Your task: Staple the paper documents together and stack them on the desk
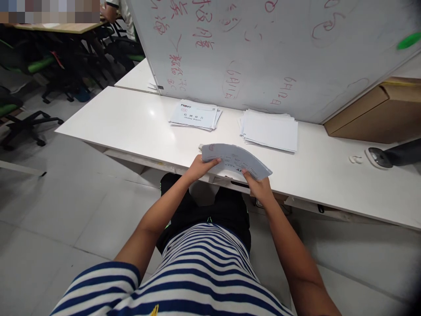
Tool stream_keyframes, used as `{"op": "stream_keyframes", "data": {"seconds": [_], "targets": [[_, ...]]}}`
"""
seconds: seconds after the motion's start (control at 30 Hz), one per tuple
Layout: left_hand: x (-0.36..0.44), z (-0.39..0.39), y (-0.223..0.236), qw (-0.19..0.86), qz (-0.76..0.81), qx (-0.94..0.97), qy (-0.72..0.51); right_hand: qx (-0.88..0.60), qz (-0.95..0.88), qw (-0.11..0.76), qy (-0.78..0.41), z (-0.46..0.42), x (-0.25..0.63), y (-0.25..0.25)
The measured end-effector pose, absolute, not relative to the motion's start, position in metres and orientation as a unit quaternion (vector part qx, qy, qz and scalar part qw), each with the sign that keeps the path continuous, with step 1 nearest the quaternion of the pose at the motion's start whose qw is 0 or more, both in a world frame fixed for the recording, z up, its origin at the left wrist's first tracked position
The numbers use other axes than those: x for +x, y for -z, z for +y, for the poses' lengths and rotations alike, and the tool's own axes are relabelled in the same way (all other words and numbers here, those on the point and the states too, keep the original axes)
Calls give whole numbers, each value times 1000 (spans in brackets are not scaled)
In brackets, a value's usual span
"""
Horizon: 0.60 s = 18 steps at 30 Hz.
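Between my two hands, over the front edge of the white desk, is a bundle of printed papers, bowed upward in the middle. My left hand grips its left end, thumb on top. At the right end, my right hand is closed on the same papers, also with the thumb on top; the fingers beneath are hidden. Beyond them lies a stack of printed reports with a "PGNY" heading. Farther right sits a second stack of mostly blank white sheets, its edges uneven.
A whiteboard with red handwriting stands along the desk's back. To the right are a cardboard box, a dark object with a grey-white base and a small white item. Office chairs and a seated person appear at left.
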<state>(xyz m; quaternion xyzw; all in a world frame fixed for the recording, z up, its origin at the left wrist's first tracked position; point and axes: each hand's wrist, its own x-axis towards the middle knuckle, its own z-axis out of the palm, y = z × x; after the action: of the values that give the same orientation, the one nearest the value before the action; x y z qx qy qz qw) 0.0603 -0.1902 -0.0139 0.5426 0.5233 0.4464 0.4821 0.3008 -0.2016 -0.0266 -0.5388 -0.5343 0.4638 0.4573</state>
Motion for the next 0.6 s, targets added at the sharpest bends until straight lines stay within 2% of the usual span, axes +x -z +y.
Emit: {"op": "stream_keyframes", "data": {"seconds": [0.17, 0.3, 0.43, 0.6], "targets": [[65, -199, 5, 475, 504, 569, -443, -607, -499, 432, -444, -234, 335, 32], [57, -184, -7, 327, 548, 606, -475, -600, -372, 456, -542, -260, 353, 43], [52, -146, -14, 160, 572, 724, -351, -567, -281, 446, -633, -268, 343, 43], [63, -103, -5, 133, 559, 792, -206, -562, -261, 421, -663, -260, 323, 43]]}}
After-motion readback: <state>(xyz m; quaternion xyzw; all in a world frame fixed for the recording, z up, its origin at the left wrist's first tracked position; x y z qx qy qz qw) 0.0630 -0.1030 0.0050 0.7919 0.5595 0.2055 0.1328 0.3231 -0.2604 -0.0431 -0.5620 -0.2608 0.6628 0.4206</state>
